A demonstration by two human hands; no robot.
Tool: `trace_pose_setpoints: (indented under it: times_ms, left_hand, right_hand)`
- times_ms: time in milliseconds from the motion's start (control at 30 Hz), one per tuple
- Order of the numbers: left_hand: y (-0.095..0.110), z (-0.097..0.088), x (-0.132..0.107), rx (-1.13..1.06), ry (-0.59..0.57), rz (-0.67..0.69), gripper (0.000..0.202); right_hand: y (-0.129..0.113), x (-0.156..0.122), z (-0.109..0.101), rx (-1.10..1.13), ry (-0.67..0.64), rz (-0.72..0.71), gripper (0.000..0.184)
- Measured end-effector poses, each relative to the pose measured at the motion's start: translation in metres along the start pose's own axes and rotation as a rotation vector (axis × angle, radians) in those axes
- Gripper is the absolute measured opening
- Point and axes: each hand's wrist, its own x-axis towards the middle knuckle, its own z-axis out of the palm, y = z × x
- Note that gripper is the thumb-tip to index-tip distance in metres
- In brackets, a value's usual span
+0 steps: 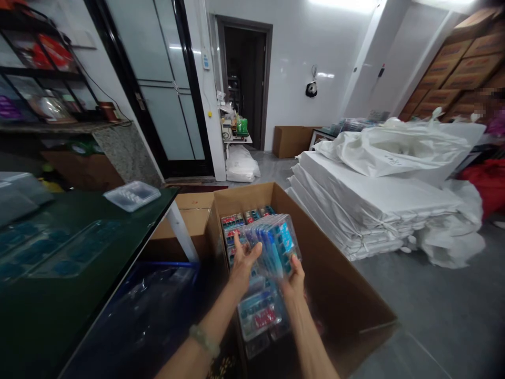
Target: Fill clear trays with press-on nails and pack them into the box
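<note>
Between my two hands is a stack of clear plastic blister packs (272, 245) with blue contents, held on edge over an open cardboard box (335, 284). My left hand (242, 263) grips the stack's left end, thumb on top. At the right end, my right hand (292, 279) is closed round the outermost pack, its fingers partly blurred. Inside the box, more packs with red and blue printing lie in rows, and one pack (260, 316) rests flat below my hands.
A dark green table (130, 231) stands at left, with clear packs and a plastic tray (132, 196) on it. Under it sits a blue crate (158, 268). A closed carton (193, 205) adjoins the open box. Stacked white sacks (379, 200) rise at right.
</note>
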Motion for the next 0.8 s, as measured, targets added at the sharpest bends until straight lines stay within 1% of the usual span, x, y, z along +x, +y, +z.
trace_pose_setpoints:
  times_ms: [200,300,400,467,533,567,600,667,700,733,800]
  left_hand:
    - [-0.01,-0.002,0.027,0.075,-0.041,-0.089,0.083]
    - [-0.012,0.0,0.033,0.114,-0.075,-0.102,0.077]
    - [-0.011,-0.004,0.033,0.188,-0.061,-0.078,0.074]
    - [-0.011,-0.015,0.027,0.266,-0.012,-0.034,0.075]
    - [-0.014,-0.032,0.018,0.352,0.059,0.027,0.079]
    - [-0.018,-0.043,0.012,0.44,0.1,0.083,0.079]
    - [-0.022,-0.054,0.007,0.558,0.14,0.152,0.077]
    - [-0.034,-0.076,-0.004,0.937,0.211,0.335,0.068]
    - [-0.041,-0.086,-0.008,1.098,0.239,0.385,0.066]
    - [-0.048,-0.093,-0.01,1.227,0.261,0.404,0.065]
    - [-0.062,-0.103,-0.013,1.321,0.285,0.352,0.067]
  right_hand:
    - [-0.013,0.014,-0.013,0.046,0.046,0.018,0.026]
    - [-0.017,0.021,-0.02,0.06,0.076,0.005,0.028]
    - [-0.023,0.029,-0.027,0.063,0.115,-0.013,0.029]
    - [-0.029,0.036,-0.033,0.057,0.147,-0.028,0.029]
    - [-0.038,0.045,-0.042,0.053,0.181,-0.056,0.028]
    - [-0.042,0.05,-0.047,0.051,0.195,-0.07,0.028]
    - [-0.046,0.055,-0.052,0.049,0.205,-0.081,0.028]
    - [-0.052,0.065,-0.064,0.043,0.216,-0.096,0.03]
    - [-0.053,0.07,-0.07,0.038,0.22,-0.101,0.031]
    - [-0.053,0.074,-0.076,0.032,0.226,-0.104,0.032]
    - [-0.05,0.083,-0.087,0.02,0.242,-0.111,0.031]
